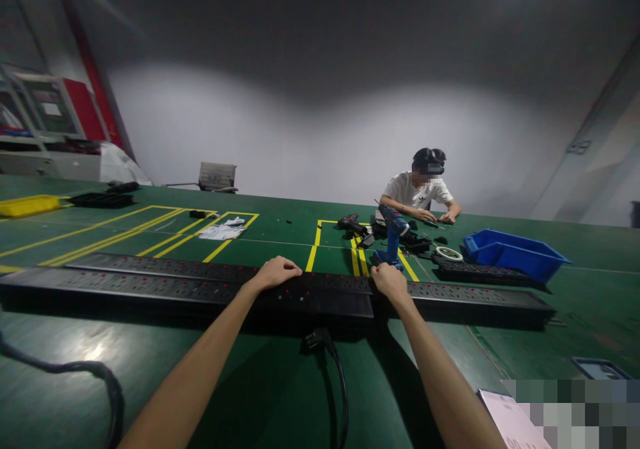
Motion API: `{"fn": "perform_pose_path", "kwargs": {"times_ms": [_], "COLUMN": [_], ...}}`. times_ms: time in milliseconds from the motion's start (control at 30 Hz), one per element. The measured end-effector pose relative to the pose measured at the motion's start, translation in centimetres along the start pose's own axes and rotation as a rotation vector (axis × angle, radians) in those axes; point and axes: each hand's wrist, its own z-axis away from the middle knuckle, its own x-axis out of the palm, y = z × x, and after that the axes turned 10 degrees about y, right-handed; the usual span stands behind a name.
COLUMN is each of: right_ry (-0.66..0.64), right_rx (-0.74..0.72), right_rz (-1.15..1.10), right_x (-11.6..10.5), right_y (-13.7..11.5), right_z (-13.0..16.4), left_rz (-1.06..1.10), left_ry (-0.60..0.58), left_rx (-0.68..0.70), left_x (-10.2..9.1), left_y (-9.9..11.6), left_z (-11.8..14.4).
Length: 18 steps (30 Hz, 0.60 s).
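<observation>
Two long black power strips with rows of red-marked sockets lie side by side across the table. My left hand [277, 273] is closed over the far power strip [340, 281], its forearm crossing above the near power strip [195, 290]. Farther right, just past the near strip's right end, my right hand [390, 281] is closed on the far strip too. The fingertips of both hands are partly hidden. Directly behind my right hand stands a blue cordless drill [394, 232]. In front of the strips lies a black plug [319, 339] with its cord running towards me.
A blue bin [515, 252] stands at the right, beside a shorter black strip [480, 272] and a roll of tape [449, 253]. Another person [419, 192] works across the table. A thick black cable [75, 367] lies at front left, a phone [600, 369] at front right.
</observation>
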Motion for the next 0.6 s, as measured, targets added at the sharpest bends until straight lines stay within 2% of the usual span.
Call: {"fn": "perform_pose_path", "kwargs": {"times_ms": [267,433,600], "right_ry": [0.004,-0.006,-0.064], "right_rx": [0.005,0.002,0.001], "right_rz": [-0.008,-0.016,-0.053], "right_x": [-0.1,-0.1,-1.7], "right_y": [-0.4,-0.3,-0.7], "right_z": [0.2,0.2,0.0], "left_rz": [-0.027,-0.027,-0.048], "left_ry": [0.019,0.033,0.067], "left_rx": [-0.019,-0.005,0.041], "left_x": [0.7,0.8,0.8], "left_y": [-1.2,-1.1,-0.6], "left_z": [-0.6,-0.4,0.2]}}
